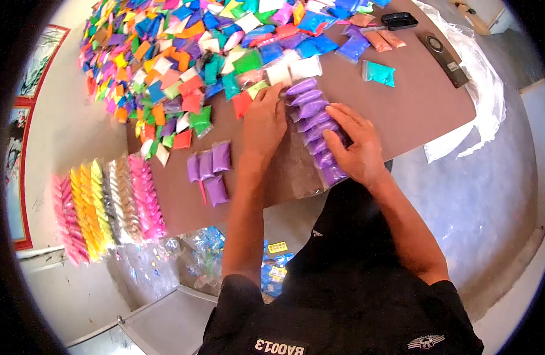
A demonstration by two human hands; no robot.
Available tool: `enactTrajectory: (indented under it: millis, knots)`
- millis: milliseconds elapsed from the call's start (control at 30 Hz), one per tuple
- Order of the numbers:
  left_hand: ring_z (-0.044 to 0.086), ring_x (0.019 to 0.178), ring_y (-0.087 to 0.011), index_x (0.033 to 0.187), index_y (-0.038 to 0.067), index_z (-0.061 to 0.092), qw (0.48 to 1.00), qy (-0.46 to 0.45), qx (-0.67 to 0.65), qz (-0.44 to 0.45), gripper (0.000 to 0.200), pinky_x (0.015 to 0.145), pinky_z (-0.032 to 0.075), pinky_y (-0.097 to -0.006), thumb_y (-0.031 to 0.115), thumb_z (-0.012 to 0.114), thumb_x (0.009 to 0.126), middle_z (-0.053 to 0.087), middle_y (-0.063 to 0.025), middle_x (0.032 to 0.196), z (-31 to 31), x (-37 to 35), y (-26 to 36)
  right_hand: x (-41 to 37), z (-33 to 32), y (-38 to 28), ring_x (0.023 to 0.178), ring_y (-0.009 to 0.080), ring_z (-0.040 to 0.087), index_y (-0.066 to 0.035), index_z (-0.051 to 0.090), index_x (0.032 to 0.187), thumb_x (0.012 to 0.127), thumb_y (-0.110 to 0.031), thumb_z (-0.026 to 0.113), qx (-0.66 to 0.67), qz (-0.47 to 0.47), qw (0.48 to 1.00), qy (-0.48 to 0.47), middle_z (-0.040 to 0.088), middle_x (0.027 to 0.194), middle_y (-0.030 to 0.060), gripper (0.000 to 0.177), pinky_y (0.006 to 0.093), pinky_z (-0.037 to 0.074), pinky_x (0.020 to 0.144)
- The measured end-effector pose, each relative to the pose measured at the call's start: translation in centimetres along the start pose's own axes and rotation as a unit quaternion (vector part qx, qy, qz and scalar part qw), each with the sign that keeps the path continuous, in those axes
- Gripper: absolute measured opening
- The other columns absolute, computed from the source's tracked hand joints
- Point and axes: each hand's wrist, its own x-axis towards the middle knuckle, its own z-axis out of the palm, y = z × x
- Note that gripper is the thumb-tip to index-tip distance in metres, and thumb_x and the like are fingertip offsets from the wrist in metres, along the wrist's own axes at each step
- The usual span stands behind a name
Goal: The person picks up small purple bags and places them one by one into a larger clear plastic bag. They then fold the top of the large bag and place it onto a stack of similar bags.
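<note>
A row of overlapping purple packets (pixel 312 110) runs along the brown table, at its front edge. My right hand (pixel 358 142) rests against the row's right side, thumb apart from the fingers, which lie along the packets. Just left of the row's far end is my left hand (pixel 265 121), its fingers bent together; whatever they pinch is hidden. Clear plastic film (pixel 302 163) shows beside the near packets. White packets (pixel 278 73) lie just beyond my left fingertips. Several loose purple packets (pixel 221 157) sit to the left of my left forearm.
A large heap of multicoloured packets (pixel 184 53) covers the table's far left. Rows of sorted packets (pixel 107 201) stand at the left edge. A teal packet (pixel 379 74), a dark long device (pixel 443 59) and a black tray (pixel 399 21) lie right. White plastic sheeting (pixel 471 106) hangs over the right edge.
</note>
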Motion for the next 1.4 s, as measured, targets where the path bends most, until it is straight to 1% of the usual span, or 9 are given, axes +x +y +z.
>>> enactTrajectory:
  millis: [133, 367, 433, 667, 833, 933, 1167, 1200, 1400]
  knots:
    - [0.073, 0.108, -0.0457, 0.127, 0.002, 0.074, 0.999, 0.019, -0.009, -0.031, 0.028, 0.092, 0.059, -0.0488, 0.006, 0.068, 0.1, 0.074, -0.0245, 0.122, -3.1, -2.0, -0.3, 0.0, 0.0, 0.0, 0.126, 0.0344, 0.071, -0.009, 0.076, 0.136, 0.094, -0.02, 0.083, -0.003, -0.003, 1.0, 0.005, 0.074, 0.14, 0.0149, 0.044, 0.046, 0.054, 0.105]
    - [0.076, 0.103, -0.0418, 0.121, 0.004, 0.079, 0.97, 0.009, 0.196, -0.142, 0.03, 0.089, 0.06, -0.0495, 0.023, 0.074, 0.098, 0.079, -0.0205, 0.114, -11.8, -7.1, -6.3, -0.2, 0.4, 0.7, 0.124, 0.0354, 0.072, -0.007, 0.076, 0.135, 0.095, -0.02, 0.082, 0.024, -0.006, 1.0, 0.016, 0.075, 0.138, 0.016, 0.043, 0.0453, 0.055, 0.105]
    - [0.076, 0.104, -0.0417, 0.123, 0.004, 0.079, 0.957, -0.087, 0.212, -0.177, 0.038, 0.09, 0.06, -0.0492, 0.029, 0.078, 0.095, 0.081, -0.02, 0.111, -13.0, -7.6, -6.5, -0.2, 0.4, 0.6, 0.123, 0.0355, 0.073, -0.007, 0.076, 0.135, 0.094, -0.02, 0.082, 0.021, -0.012, 0.999, 0.021, 0.075, 0.137, 0.016, 0.043, 0.0451, 0.055, 0.104]
    - [0.078, 0.098, -0.0362, 0.125, 0.003, 0.077, 0.978, -0.034, 0.166, -0.12, 0.042, 0.089, 0.061, -0.0444, 0.027, 0.081, 0.091, 0.08, -0.0205, 0.106, -11.4, -8.3, -9.1, -0.2, 0.3, 0.8, 0.122, 0.0351, 0.073, -0.007, 0.077, 0.134, 0.096, -0.023, 0.081, 0.033, 0.0, 0.999, 0.019, 0.076, 0.135, 0.0161, 0.041, 0.045, 0.056, 0.104]
    - [0.069, 0.081, -0.0142, 0.123, 0.0, 0.075, 0.971, -0.038, -0.099, -0.216, 0.038, 0.076, 0.058, -0.0301, 0.011, 0.085, 0.089, 0.074, -0.0043, 0.092, -11.6, -7.8, -8.7, -0.2, 0.4, 0.8, 0.124, 0.0344, 0.072, -0.008, 0.076, 0.135, 0.096, -0.023, 0.081, 0.022, -0.005, 1.0, 0.02, 0.076, 0.136, 0.0159, 0.042, 0.0452, 0.055, 0.106]
    - [0.066, 0.079, -0.0084, 0.119, -0.001, 0.075, 0.936, -0.066, -0.172, -0.299, 0.028, 0.066, 0.054, -0.0267, 0.009, 0.083, 0.094, 0.074, -0.001, 0.093, -13.0, -6.7, -5.2, -0.2, 0.2, 0.5, 0.125, 0.034, 0.072, -0.008, 0.076, 0.136, 0.096, -0.023, 0.081, 0.01, -0.001, 1.0, 0.014, 0.075, 0.137, 0.0158, 0.043, 0.0454, 0.055, 0.106]
    - [0.064, 0.068, -0.008, 0.115, 0.002, 0.073, 0.908, 0.079, -0.341, -0.231, 0.02, 0.06, 0.051, -0.024, 0.009, 0.081, 0.099, 0.075, -0.0021, 0.092, -10.0, -2.9, -3.0, -0.2, 0.1, 0.2, 0.123, 0.0347, 0.072, -0.009, 0.076, 0.135, 0.096, -0.024, 0.081, 0.006, 0.008, 1.0, 0.013, 0.075, 0.137, 0.0159, 0.042, 0.0457, 0.055, 0.104]
    - [0.073, 0.077, -0.0104, 0.114, 0.003, 0.072, 0.899, 0.08, -0.365, -0.23, 0.019, 0.062, 0.053, -0.0242, 0.008, 0.081, 0.098, 0.078, -0.0045, 0.096, -8.9, -2.3, -2.9, -0.2, 0.0, 0.1, 0.123, 0.0347, 0.072, -0.009, 0.076, 0.135, 0.096, -0.024, 0.081, 0.004, 0.008, 1.0, 0.014, 0.075, 0.137, 0.0159, 0.042, 0.0457, 0.055, 0.104]
    - [0.08, 0.095, -0.0154, 0.113, 0.003, 0.07, 0.902, 0.056, -0.367, -0.219, 0.016, 0.062, 0.057, -0.0256, 0.007, 0.079, 0.1, 0.079, -0.0072, 0.103, -3.4, 0.5, -3.7, -0.1, -0.1, 0.0, 0.122, 0.0353, 0.072, -0.007, 0.076, 0.135, 0.095, -0.022, 0.082, 0.003, 0.007, 1.0, 0.008, 0.075, 0.136, 0.0167, 0.043, 0.0456, 0.055, 0.103]
